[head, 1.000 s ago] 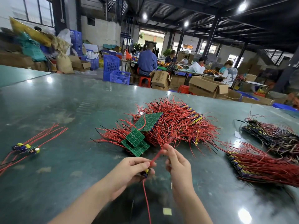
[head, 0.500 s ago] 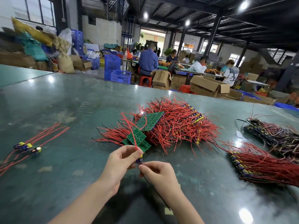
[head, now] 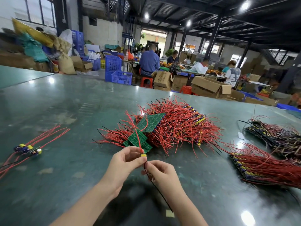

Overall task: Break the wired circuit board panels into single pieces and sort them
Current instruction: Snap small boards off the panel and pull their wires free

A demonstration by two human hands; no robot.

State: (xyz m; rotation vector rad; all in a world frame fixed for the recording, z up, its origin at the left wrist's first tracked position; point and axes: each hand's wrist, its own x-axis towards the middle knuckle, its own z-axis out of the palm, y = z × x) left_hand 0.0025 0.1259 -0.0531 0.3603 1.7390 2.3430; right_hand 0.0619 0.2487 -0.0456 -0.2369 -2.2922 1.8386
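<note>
Meanwhile, blue crates (head: 121,77) and cardboard boxes (head: 210,86) sit, contents unclear.

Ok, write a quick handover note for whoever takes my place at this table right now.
Left hand pinches one single board piece by its yellow part, red wire up. Right hand pinches its black wire.
Done: a few single pieces lie at the far left of the table.
Left: the big red-wired pile with green panels in the middle, and two more wired stacks on the right.
Next, likely: set the held piece with the singles, take another panel.
</note>
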